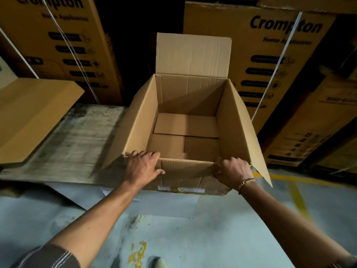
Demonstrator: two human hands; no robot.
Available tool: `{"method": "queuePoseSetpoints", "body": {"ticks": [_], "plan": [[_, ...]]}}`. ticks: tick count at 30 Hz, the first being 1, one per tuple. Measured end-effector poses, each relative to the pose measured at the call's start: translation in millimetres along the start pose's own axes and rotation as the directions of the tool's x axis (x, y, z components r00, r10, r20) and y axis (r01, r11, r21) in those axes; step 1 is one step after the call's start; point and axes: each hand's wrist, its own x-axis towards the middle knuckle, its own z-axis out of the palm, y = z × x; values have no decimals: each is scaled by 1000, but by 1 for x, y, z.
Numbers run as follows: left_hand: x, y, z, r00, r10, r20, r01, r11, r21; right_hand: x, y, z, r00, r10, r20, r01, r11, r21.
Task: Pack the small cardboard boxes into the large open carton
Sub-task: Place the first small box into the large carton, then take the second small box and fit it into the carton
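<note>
A large open carton (234,120) of brown cardboard stands on the floor in front of me, its far flap upright and its side flaps spread outward. Inside, only its bottom flaps show; no small box is visible in it. My left hand (142,166) grips the near left corner of the rim, fingers over the edge and thumb on the outer wall. My right hand (231,171), with a gold chain at the wrist, grips the near right corner of the rim with curled fingers.
A worn flat board (71,144) lies on the grey floor to the left, with another cardboard box (31,113) on it. Tall printed cartons (270,60) are stacked behind and to both sides. Yellow paint lines (297,198) mark the floor on the right.
</note>
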Motion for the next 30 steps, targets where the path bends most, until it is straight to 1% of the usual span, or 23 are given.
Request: {"method": "queuePoseSetpoints", "body": {"ticks": [6,11,14,17,19,21,23,25,28,30], "plan": [[1,-4,3,999,32,16,-32,999,4,2,3,4,1000,-24,12,24,1000,10],[-7,-2,2,998,47,-45,-45,999,26,-3,4,6,999,-45,-9,46,998,32],[-11,0,-1,999,38,-37,-37,999,34,-5,3,4,998,-56,-24,57,996,66],[-14,-2,-3,999,43,-13,-43,999,-1,-7,4,5,996,-84,-20,85,993,82],[-17,-7,-6,998,56,-14,-57,996,-63,-8,5,5,996,-86,1,86,991,102],[-23,-16,-9,997,46,-65,-54,991,-123,-9,5,1,997,-72,30,67,987,149],[-27,-33,-15,989,-3,-146,-26,980,-197,-5,2,-8,997,-54,51,37,959,279],[-30,-57,-28,977,-108,-182,50,954,-294,3,-8,-25,998,-55,33,37,918,395],[-36,-107,-57,948,-282,-147,174,847,-502,26,-37,-64,993,-76,-90,111,859,500],[-45,-147,-78,914,-371,-164,206,773,-600,45,-67,-94,975,-121,-184,208,782,587]]}}
